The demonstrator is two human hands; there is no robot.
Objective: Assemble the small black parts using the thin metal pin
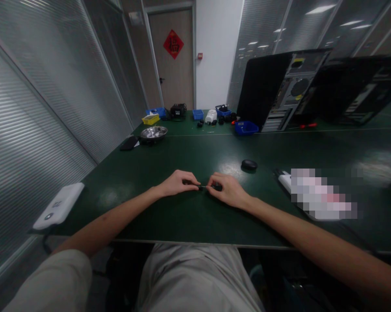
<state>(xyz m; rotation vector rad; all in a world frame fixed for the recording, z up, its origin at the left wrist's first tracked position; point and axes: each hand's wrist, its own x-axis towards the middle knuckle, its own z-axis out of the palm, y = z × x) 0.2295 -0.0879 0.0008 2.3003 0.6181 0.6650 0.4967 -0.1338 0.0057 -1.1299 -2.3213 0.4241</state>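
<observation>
Low over the middle of the green table, my left hand pinches a small black part between thumb and fingertips. Facing it, my right hand is closed around a thin metal-tipped tool with a dark handle. The tool's tip meets or nearly meets the black part; contact is too small to make out. A black rounded object, like a computer mouse, lies beyond my right hand.
A white device lies at the left edge, and a partly blurred white object at right. Farther back are a metal bowl, a yellow tray, a blue tray and black computer cases.
</observation>
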